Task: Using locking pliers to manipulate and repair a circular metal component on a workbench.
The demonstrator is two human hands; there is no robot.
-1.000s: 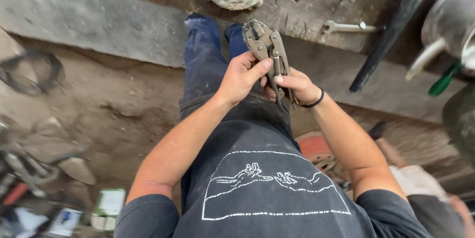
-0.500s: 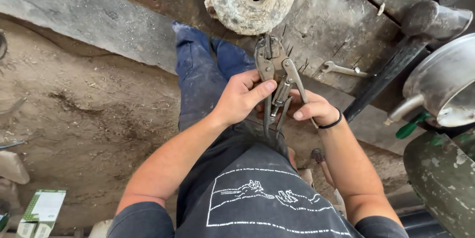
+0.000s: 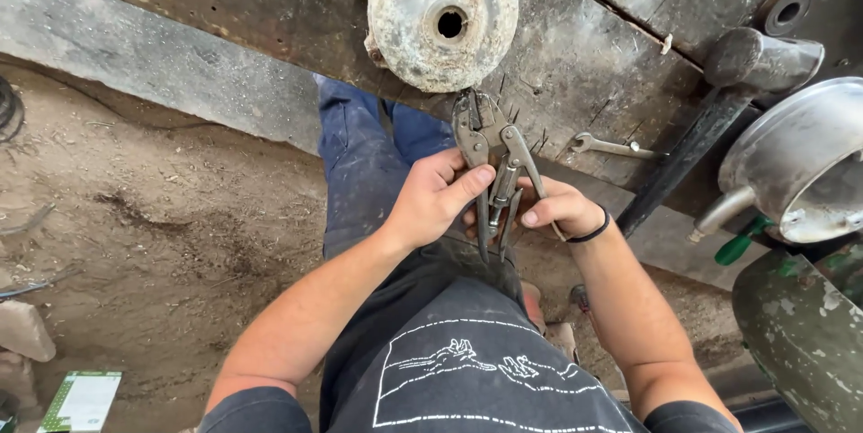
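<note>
Locking pliers sit at the centre of the view, nose pointing to 12 o'clock and handles spread toward 6 o'clock, with the nose tip right at the lower edge of a rusty round disc that has a hole in its middle; whether the two touch cannot be told. The left hand has its grip clenched around the left handle, thumb laid across toward the pliers' body. The right hand is grasping the right handle from the 3 o'clock side, fingers curled under it, a dark band on the wrist. The disc lies on a worn, scarred wooden counter that runs across the top of the view. On the counter at 2 o'clock from the pliers lies a small open-ended spanner, and beyond it a heavy hammer with a dark handle slanting down to 7 o'clock. At 3 o'clock a metal pot sits, with a green-handled tool just below it. Below the hands are blue trousers and a dark printed shirt; at 9 o'clock the floor is bare dirt.
</note>
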